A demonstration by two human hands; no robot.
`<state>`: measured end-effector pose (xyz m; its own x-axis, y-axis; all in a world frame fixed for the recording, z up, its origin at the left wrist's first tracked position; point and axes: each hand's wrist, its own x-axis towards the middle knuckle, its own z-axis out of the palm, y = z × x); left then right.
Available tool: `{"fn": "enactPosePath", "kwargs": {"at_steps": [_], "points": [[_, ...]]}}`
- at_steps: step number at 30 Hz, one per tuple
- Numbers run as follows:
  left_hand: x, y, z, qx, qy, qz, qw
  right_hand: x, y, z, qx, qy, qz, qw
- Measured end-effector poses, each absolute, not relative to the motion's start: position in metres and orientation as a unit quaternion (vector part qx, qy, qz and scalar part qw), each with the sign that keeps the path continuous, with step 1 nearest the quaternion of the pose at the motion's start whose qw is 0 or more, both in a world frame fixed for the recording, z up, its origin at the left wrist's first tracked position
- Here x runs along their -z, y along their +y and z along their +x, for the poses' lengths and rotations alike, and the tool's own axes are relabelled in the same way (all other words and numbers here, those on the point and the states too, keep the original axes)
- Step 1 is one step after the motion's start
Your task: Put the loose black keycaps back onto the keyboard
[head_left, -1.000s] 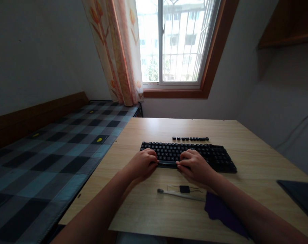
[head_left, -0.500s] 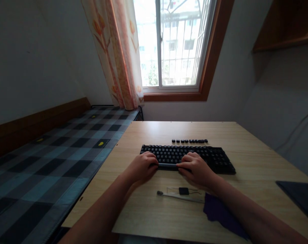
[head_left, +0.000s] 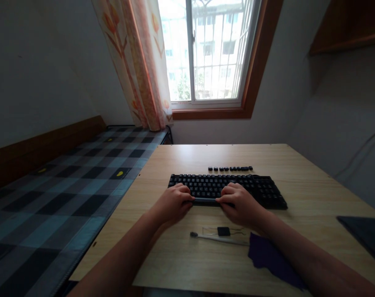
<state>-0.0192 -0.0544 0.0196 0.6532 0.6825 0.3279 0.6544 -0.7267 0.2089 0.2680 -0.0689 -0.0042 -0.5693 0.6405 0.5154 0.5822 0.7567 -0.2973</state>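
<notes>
A black keyboard (head_left: pixel 206 183) lies on the wooden table, partly covered by my hands. Along its front edge stretches a long, slim space bar (head_left: pixel 205 200), one end at each hand. My left hand (head_left: pixel 176 200) is closed, with its thumb and fingers pinched on the bar's left end. At the right end my right hand (head_left: pixel 237 200) pinches in the same way. Whether the bar is seated in the keyboard or held just above it, I cannot tell. Behind the keyboard several loose black keycaps (head_left: pixel 226 168) stand in a row.
Nearer me lie a toothbrush (head_left: pixel 218 238), a wire keycap puller (head_left: pixel 224 231) with a black middle, and a purple cloth (head_left: pixel 268 256) below my right forearm. A dark flat object (head_left: pixel 365 235) sits at the right edge. A checked bed (head_left: pixel 91 173) adjoins the table's left side.
The view has shifted slightly. Both hands keep their pinch on the space bar, which shows a little more evenly between them; nothing was let go.
</notes>
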Motion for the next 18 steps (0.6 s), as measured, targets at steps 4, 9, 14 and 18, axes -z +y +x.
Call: {"fn": "enactPosePath", "kwargs": {"at_steps": [4,9,14,18], "points": [[-0.018,-0.056,-0.017,-0.187,0.368,0.910,0.034,0.004,-0.072,0.267,-0.047,-0.884,-0.358,0.298],[-0.014,-0.058,-0.016,-0.192,0.383,0.903,0.031,0.009,-0.072,0.267,-0.046,-0.870,-0.372,0.319],[-0.014,-0.058,-0.014,-0.193,0.396,0.897,0.037,0.010,-0.071,0.262,-0.012,-0.874,-0.386,0.296],[-0.013,-0.058,-0.013,-0.196,0.402,0.893,0.041,0.011,-0.071,0.256,0.009,-0.869,-0.399,0.293]]}}
